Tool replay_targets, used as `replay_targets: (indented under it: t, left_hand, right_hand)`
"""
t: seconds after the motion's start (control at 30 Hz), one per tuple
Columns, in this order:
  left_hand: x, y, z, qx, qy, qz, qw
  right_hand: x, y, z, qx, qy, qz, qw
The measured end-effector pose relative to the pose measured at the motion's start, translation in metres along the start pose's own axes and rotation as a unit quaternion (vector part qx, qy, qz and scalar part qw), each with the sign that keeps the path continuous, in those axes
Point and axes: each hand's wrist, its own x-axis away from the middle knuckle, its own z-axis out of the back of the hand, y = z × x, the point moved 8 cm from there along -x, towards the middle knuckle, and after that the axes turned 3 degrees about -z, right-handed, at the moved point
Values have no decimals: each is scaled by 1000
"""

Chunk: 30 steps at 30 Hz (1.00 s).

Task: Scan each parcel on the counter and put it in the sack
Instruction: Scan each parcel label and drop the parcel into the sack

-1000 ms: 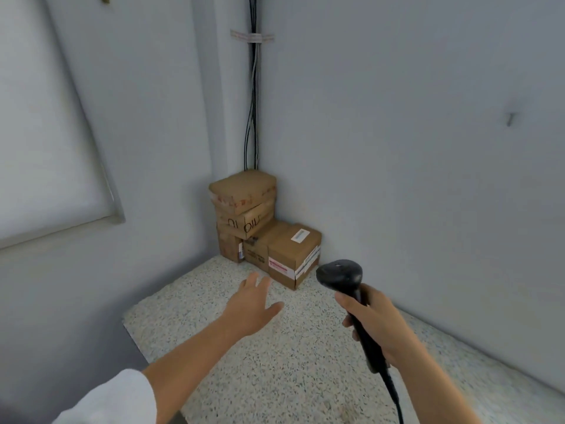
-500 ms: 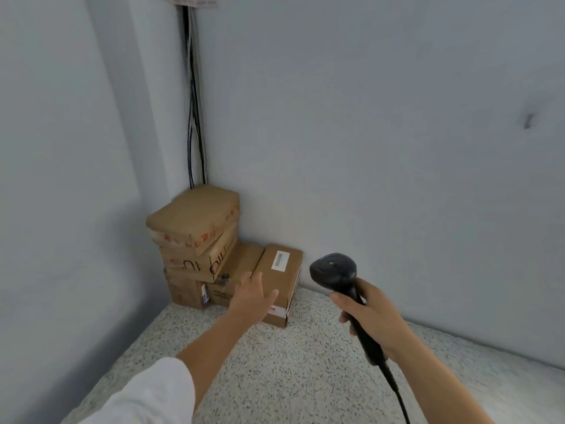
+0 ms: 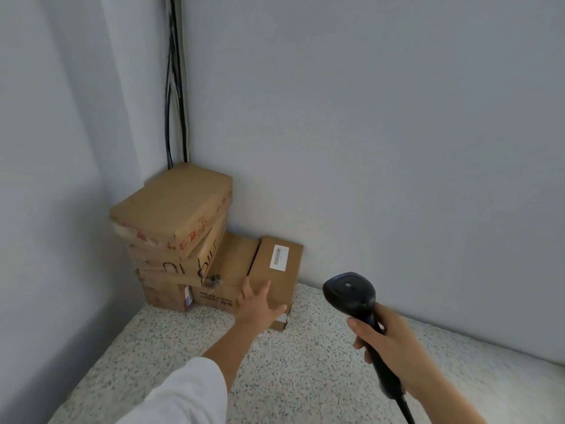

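Lighting: soft, even, cool; dim shadow on wall (image 3: 46,270) at 9 o'clock. Focus: slightly soft overall. Distortion: wide-angle bending at edges.

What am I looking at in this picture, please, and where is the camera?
There is no machine here. A person wears a camera on the head, and it looks forward and down at their own hands. The right hand grips a black scanner. The left hand is open and stretched over the near end of a labelled parcel; I cannot tell whether it touches. Beside that parcel, a stack of more boxes stands in the corner of the speckled counter.
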Motion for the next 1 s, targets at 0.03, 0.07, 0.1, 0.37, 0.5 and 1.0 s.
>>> replay_targets:
  t: [0.03, 0.07, 0.1, 0.37, 0.5, 1.0]
  left_hand:
    - [-3, 0, -1, 2, 9, 4, 1000]
    - [-7, 1, 0, 9, 21, 7, 1000]
    - [-10, 3, 1, 16, 33, 10, 999]
    - [-28, 13, -17, -8, 42, 53, 998]
    - [-26, 13, -15, -40, 84, 62, 994]
    - [47, 17, -55, -156, 27, -74, 985]
  right_hand:
    - [0, 3, 0, -1, 2, -6, 1000]
    - [0, 6, 1, -2, 3, -11, 1000]
    - [0, 9, 2, -4, 5, -15, 1000]
    - [2, 25, 7, -11, 21, -26, 999]
    - [3, 33, 10, -19, 19, -29, 999]
    - [45, 69, 23, -39, 5, -36, 999]
